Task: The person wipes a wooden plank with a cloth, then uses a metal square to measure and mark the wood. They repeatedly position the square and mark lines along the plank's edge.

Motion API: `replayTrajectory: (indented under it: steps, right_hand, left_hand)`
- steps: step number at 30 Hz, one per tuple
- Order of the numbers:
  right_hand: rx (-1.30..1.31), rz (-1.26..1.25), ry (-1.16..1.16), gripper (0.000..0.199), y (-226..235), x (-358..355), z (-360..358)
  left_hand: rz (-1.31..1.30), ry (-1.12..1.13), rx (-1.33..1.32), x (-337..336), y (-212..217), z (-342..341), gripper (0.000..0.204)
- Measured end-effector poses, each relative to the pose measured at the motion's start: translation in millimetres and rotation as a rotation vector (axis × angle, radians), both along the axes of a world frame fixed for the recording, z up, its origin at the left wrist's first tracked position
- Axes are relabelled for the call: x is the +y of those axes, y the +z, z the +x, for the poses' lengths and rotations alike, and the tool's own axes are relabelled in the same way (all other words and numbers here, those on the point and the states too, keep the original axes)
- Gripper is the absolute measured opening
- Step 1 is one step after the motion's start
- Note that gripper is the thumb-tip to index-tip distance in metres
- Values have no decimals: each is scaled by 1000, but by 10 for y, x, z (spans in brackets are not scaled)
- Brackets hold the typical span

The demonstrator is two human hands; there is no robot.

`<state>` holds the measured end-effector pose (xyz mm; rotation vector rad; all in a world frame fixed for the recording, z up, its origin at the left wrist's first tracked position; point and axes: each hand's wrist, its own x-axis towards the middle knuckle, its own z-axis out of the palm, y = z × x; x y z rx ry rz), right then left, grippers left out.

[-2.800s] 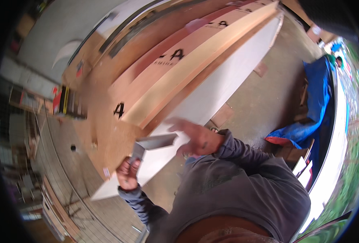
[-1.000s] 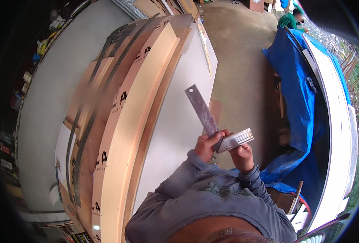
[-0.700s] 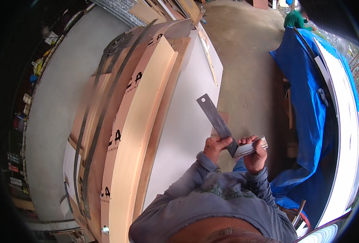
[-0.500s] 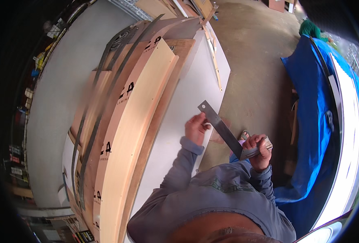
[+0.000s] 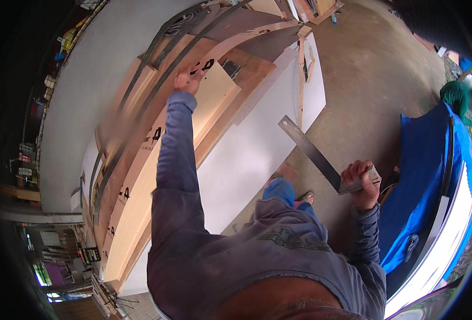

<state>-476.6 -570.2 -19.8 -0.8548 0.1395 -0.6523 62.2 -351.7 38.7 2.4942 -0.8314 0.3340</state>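
In my right hand (image 5: pixel 361 184) is a metal try square (image 5: pixel 313 154), gripped by its short stock. Its long grey blade slants up and left, with a hole near the tip, above the edge of the white panel (image 5: pixel 246 160). My left arm stretches far out over the stack. At its end, my left hand (image 5: pixel 188 82) is at the far end of a pale wooden plank (image 5: pixel 164 200), over the brown printed sheet (image 5: pixel 149 140). Its fingers blur into the brown behind them, so their grip does not show.
Dark bent strips (image 5: pixel 164 85) lie along the left of the stack. A thin wooden frame piece (image 5: pixel 301 80) rests at the panel's far corner. To the right stands something under a blue tarp (image 5: pixel 425 160). Another person in green (image 5: pixel 454 96) is beyond it.
My left hand has left the blade's tip and reached far left to the plank's far end. The try square, still in my right hand, has shifted right. The view has turned.
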Motion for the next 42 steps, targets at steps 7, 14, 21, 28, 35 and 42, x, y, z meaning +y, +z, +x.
replayTrajectory:
  steps: [7, 14, 21, 28, 35, 42]
  right_hand:
    - [-18, 28, 100, 27, 46, -228, 784]
    - [18, -60, 51, 34, 309, -394, 1584]
    - [-17, -329, 56, 35, 878, -443, 2831]
    - [-166, -444, 58, 21, 921, -164, 3968]
    - [-219, -406, 105, 17, 649, 89, 4620]
    - [223, -697, 218, 22, 1397, 2, 4906]
  left_hand:
    - [-135, -113, 806, -222, -390, 1578, 86]
    - [-135, -324, 1278, -813, -193, 1565, 76]
    - [-270, -371, 1274, -726, -409, 1555, 71]
    - [-307, -391, 1287, -744, -709, 1644, 61]
    - [-491, -338, 1518, -624, -699, 1667, 44]
    - [-577, -226, 1513, -586, -482, 1517, 39]
